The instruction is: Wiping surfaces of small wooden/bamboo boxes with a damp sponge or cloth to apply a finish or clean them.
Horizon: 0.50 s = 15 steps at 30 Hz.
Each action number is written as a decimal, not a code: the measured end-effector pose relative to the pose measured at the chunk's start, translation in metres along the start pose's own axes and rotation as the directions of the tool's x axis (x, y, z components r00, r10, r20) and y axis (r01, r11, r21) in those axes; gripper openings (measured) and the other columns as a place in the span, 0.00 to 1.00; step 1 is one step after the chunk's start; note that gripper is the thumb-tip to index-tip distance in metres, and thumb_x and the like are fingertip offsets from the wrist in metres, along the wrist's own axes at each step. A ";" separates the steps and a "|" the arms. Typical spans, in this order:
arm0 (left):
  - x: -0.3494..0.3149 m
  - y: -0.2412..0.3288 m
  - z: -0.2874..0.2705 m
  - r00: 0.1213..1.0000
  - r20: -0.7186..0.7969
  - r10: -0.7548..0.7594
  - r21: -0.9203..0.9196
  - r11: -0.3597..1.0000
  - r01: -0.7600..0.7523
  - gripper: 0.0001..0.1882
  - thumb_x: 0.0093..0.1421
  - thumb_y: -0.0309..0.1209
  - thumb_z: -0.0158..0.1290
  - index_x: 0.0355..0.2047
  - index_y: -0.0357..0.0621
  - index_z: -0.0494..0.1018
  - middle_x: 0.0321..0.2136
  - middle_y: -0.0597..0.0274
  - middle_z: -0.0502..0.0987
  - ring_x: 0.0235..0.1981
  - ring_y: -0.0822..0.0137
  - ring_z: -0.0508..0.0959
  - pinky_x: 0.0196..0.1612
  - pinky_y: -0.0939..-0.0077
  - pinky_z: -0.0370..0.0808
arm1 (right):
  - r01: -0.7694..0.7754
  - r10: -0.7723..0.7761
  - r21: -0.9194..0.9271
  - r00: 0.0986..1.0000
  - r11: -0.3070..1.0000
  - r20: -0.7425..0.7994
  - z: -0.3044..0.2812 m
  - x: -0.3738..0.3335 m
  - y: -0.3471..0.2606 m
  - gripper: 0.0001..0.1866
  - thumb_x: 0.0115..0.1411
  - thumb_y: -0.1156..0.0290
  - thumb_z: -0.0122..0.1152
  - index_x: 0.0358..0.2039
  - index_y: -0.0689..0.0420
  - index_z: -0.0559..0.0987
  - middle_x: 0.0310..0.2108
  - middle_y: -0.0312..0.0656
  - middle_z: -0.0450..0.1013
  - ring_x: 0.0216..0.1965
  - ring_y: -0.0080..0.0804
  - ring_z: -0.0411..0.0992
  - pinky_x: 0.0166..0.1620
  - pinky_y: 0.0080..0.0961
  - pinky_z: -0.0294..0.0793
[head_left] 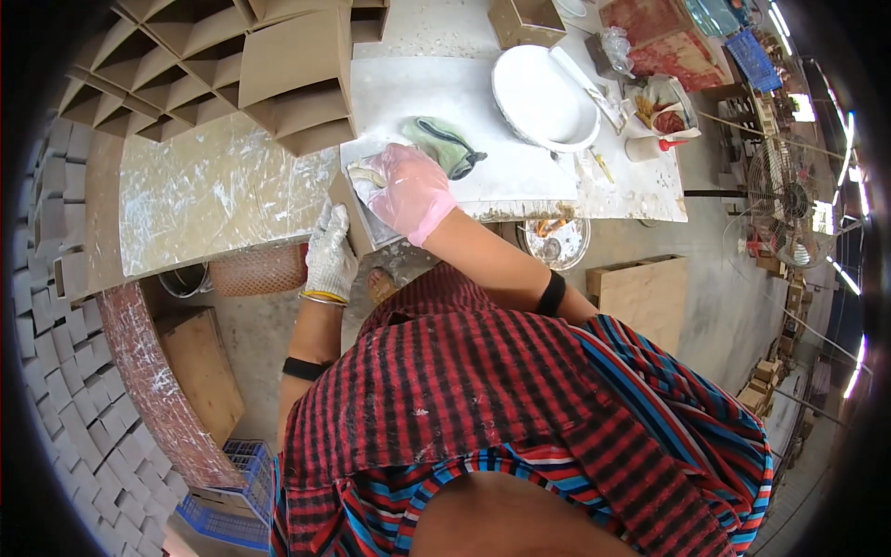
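Note:
My left hand (330, 252), in a white knit glove, grips the near-left side of a small open brown box (345, 215) at the table's front edge. The box is tilted, and its inside looks pale and smeared. Over its opening is my right hand (406, 190), in a thin pink plastic glove, with the fingers curled down at the upper rim. Something pale shows at those fingertips; I cannot make out what it is. Just beyond the right hand lies a crumpled green cloth (441, 144) with a dark edge. Farther right stands a round white basin (546, 97) of white paste.
Many open brown boxes (186, 56) are stacked at the far left. A bag (664, 104) and a red-tipped bottle (650, 147) stand by the basin. Below the table are a metal pan (554, 243), a brown basket (258, 270) and a blue crate (223, 506). A fan (782, 200) stands right.

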<state>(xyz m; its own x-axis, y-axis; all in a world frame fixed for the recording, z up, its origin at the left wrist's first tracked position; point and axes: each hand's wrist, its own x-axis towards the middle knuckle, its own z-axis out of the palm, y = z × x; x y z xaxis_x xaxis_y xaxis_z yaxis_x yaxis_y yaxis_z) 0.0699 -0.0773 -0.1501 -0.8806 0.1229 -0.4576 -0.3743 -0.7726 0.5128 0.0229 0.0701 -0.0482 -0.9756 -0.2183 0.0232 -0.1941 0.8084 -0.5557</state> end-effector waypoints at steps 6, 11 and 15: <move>0.003 -0.005 -0.012 0.999 -0.011 0.044 0.027 0.999 -0.044 0.20 0.62 0.31 0.47 0.53 0.41 0.63 0.49 0.62 0.69 0.49 0.67 0.69 0.52 0.70 0.67 | 0.028 -0.034 0.149 0.999 0.989 0.042 -0.015 0.002 0.003 0.19 0.44 0.66 0.60 0.39 0.58 0.77 0.37 0.47 0.71 0.40 0.45 0.70 0.44 0.35 0.69; 0.001 -0.001 -0.005 1.000 0.019 0.024 0.049 0.999 -0.025 0.20 0.62 0.31 0.47 0.54 0.41 0.63 0.48 0.62 0.69 0.49 0.67 0.69 0.53 0.70 0.67 | 0.136 -0.131 -0.207 0.991 0.969 0.038 -0.016 -0.001 -0.003 0.21 0.45 0.65 0.60 0.41 0.56 0.76 0.38 0.46 0.72 0.40 0.45 0.70 0.44 0.35 0.69; 0.005 -0.006 -0.015 0.999 0.033 0.026 0.044 0.999 -0.027 0.20 0.62 0.32 0.47 0.54 0.42 0.62 0.49 0.62 0.68 0.49 0.66 0.69 0.53 0.69 0.67 | 0.095 -0.098 0.048 0.993 0.994 0.071 -0.009 0.000 -0.003 0.21 0.46 0.66 0.59 0.43 0.56 0.76 0.39 0.46 0.72 0.41 0.45 0.70 0.45 0.34 0.69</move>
<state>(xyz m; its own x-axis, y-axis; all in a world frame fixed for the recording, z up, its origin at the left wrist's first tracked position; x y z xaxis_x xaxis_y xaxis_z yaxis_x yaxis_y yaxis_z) 0.0723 -0.0817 -0.1667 -0.8989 0.1233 -0.4204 -0.3629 -0.7472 0.5568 0.0221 0.0728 -0.0396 -0.9421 -0.3347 0.0191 -0.2808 0.7568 -0.5903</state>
